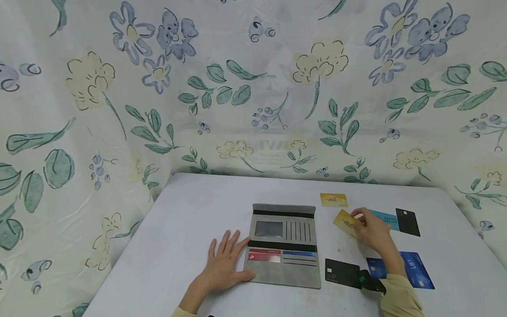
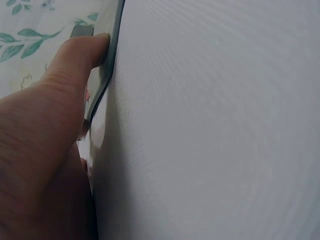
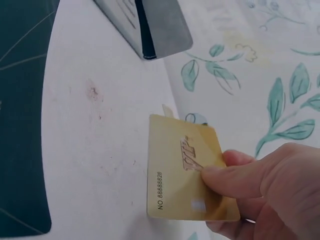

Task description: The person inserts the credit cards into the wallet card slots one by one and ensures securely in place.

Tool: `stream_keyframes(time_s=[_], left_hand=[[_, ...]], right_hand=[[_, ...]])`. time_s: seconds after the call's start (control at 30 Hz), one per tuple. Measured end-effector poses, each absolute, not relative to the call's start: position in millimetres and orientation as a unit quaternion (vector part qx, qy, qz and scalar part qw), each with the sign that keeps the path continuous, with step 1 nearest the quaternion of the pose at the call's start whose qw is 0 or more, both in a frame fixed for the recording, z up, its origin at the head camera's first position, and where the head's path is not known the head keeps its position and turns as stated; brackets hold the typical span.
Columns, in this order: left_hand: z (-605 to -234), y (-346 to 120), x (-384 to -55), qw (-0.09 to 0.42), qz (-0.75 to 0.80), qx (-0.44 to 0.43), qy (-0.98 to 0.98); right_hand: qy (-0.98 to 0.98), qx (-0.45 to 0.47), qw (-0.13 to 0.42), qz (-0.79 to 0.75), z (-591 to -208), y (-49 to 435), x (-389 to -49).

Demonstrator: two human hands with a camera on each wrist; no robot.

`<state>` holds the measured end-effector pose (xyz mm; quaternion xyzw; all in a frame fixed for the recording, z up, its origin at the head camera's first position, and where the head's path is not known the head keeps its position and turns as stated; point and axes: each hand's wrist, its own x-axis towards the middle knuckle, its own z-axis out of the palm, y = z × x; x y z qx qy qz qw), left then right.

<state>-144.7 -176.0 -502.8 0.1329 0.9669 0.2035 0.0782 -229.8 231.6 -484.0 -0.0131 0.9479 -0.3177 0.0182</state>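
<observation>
A grey card wallet [image 1: 283, 277] lies unfolded on the white table, with a red card [image 1: 263, 256] and a blue card [image 1: 299, 254] tucked in its slots. My left hand [image 1: 223, 268] rests at the wallet's left side with fingers spread. Its thumb [image 2: 100, 47] touches the wallet's edge. To the right of the wallet, my right hand [image 1: 374, 231] pinches a gold VIP card [image 3: 175, 170] between thumb and fingers. A second gold card [image 1: 334, 200] lies just behind it. Partly covered by the right hand is a light-blue card [image 1: 386, 219].
A black card [image 1: 408, 221] lies at the far right. Nearer the front are a black VIP card [image 1: 340, 272] and blue cards [image 1: 417, 270], partly under the right forearm. A dark band [image 1: 370, 281] sits by the right sleeve. Flowered cloth [image 1: 277, 110] hangs behind the table [image 1: 178, 220].
</observation>
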Motion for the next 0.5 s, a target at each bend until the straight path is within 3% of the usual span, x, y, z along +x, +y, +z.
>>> stream_keyframes(time_s=[0.5], left_hand=[[-506,-177,-145,0.077,0.205,0.134,0.966]], right_hand=[[0.934,-0.063,0.007,-0.350,-482,217,-227]])
